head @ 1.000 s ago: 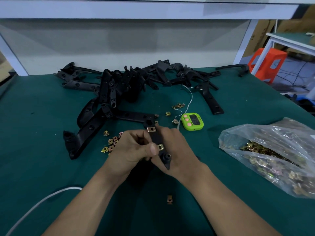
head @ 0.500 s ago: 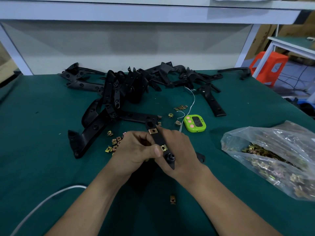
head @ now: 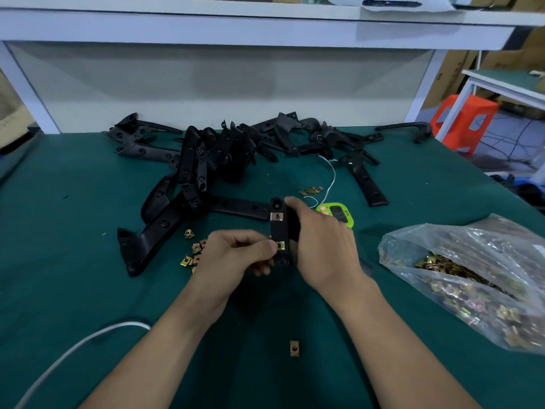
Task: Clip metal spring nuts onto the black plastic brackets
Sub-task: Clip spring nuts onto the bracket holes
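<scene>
Head view only. Gripping one black bracket (head: pixel 278 231) with the right hand (head: pixel 321 249), fingers curled round its right side, upright above the middle of the tabletop (head: pixel 73 261), nearer the front edge. Pinching the lower spring nut (head: pixel 280 246) against the bracket's left edge with the left hand (head: pixel 236 255), thumb pressed on it. Noting an upper spring nut (head: pixel 277 216) already seated by the top hole. Cannot tell whether the lower one is fully home. Risks, as judgement: pushing off-square and cocking the clip past its hole; letting it spring off into the loose nuts (head: pixel 191 252) just left of the hands or toward the stray nut (head: pixel 294 348) by the front edge; nipping the thumb tip under the sharp clip. Leaving the bag of nuts (head: pixel 472 278) at the right edge and the bracket pile (head: pixel 206 160) along the far edge, both well apart.
</scene>
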